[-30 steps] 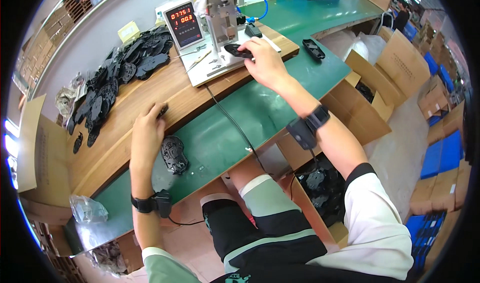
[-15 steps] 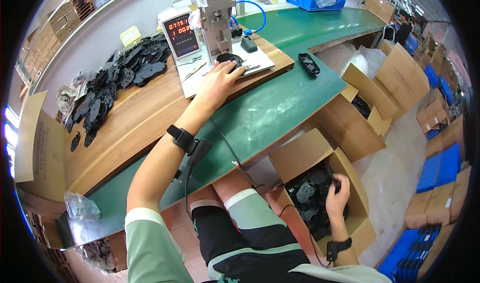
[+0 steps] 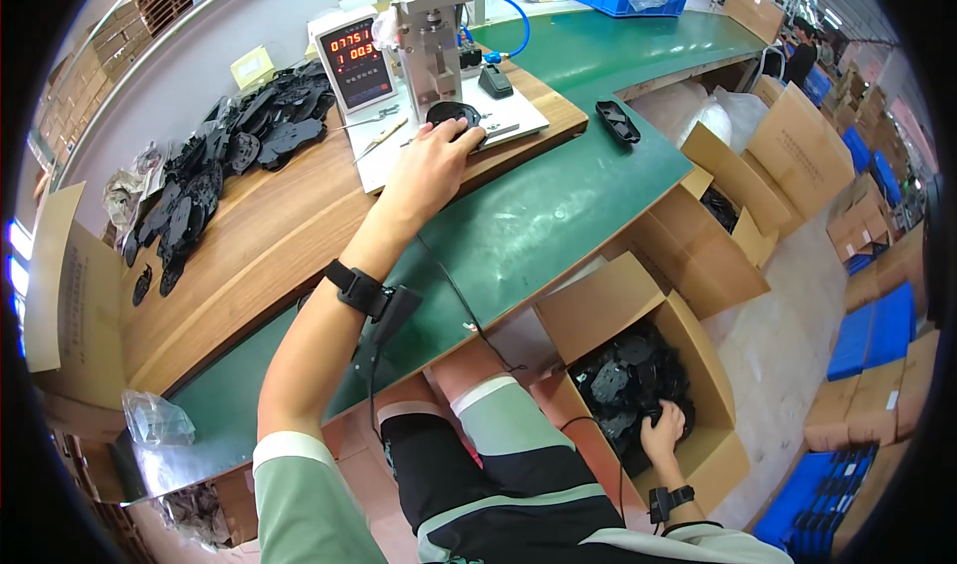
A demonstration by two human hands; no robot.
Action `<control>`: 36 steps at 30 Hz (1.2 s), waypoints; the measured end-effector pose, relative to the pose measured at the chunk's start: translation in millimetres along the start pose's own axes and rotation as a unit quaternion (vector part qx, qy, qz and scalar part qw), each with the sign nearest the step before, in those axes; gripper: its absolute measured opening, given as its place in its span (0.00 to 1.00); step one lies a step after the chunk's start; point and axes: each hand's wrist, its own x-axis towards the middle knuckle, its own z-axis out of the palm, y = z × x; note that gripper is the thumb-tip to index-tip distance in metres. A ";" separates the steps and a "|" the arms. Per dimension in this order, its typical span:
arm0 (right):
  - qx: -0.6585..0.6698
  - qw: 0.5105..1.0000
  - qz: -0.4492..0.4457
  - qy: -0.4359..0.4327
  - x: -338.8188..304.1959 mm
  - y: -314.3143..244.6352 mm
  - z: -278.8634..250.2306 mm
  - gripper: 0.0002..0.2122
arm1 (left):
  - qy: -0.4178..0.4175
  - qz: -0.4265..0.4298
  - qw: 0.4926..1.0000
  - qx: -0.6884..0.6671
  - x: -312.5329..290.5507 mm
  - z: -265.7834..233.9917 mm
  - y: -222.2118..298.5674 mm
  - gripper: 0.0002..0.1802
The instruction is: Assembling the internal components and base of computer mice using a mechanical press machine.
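Observation:
My left hand reaches to the bench press. Its fingers are closed around the near rim of a round black plastic part, which lies on the white base plate under the press head. My right hand is low inside an open cardboard box, among a heap of black plastic parts. The fingers of that hand are curled with the thumb opposite, against a dark part mostly hidden by the hand and the heap.
A display unit stands left of the press. Flat black parts are piled on the wooden board. A black tray-like piece lies on the green bench. Another opened carton stands right of the bench; a cable hangs off the front edge.
My right hand has moved down and slightly left into the heap; the upright dark piece it held above the box is no longer seen upright. My left hand stays at the round part.

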 end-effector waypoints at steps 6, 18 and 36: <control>0.179 0.937 -0.278 0.113 104.2 -280.2 -106.2 0.22 | -0.042 -0.066 0.994 -0.077 2.3 -8.7 8.4 0.36; 0.085 0.806 -0.546 0.212 277.0 -532.9 -79.7 0.20 | 0.005 -0.097 0.978 -0.184 -5.0 -17.3 9.8 0.37; 0.065 0.825 -0.543 0.139 271.7 -536.6 -100.7 0.14 | -0.197 -0.341 0.915 0.093 -264.1 -183.7 160.6 0.41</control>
